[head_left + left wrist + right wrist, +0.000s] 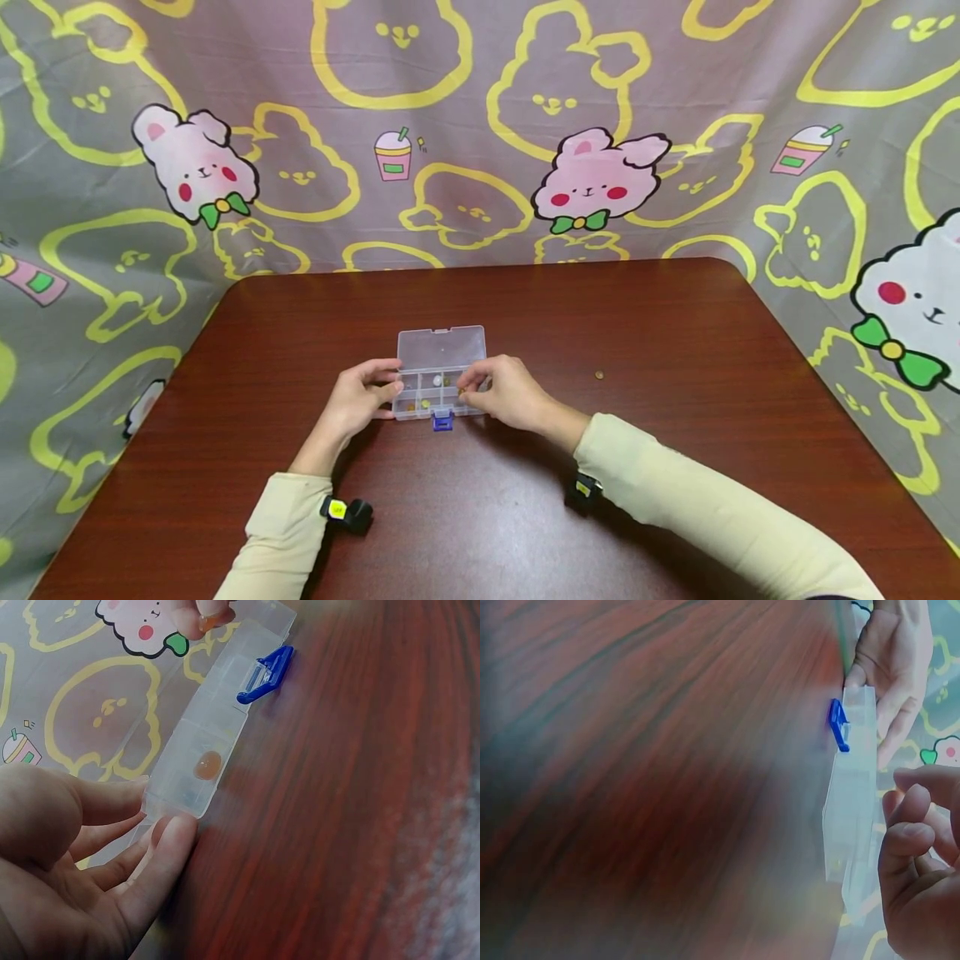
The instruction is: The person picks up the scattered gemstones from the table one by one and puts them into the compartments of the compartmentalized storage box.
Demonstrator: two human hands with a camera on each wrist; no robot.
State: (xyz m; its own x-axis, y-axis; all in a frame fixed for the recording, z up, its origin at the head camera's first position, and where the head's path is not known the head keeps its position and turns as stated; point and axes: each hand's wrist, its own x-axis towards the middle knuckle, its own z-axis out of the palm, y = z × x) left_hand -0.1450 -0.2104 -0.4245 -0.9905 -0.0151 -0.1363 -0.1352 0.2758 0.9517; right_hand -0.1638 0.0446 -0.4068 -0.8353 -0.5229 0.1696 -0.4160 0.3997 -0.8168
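A clear plastic compartment box lies on the table with its lid raised at the back and a blue latch hanging at the front. Small bead-like pieces sit inside, among them a white bead and, in the front left part, an amber bead. My left hand holds the box's left end between thumb and fingers. Over the right-hand compartments, my right hand pinches a small orange piece between thumb and fingertips.
A small round brown piece lies on the dark wood table, right of the box. Patterned cloth with cartoon figures hangs behind the table and along its sides. Each sleeve carries a black wrist camera strap, one of them at the left.
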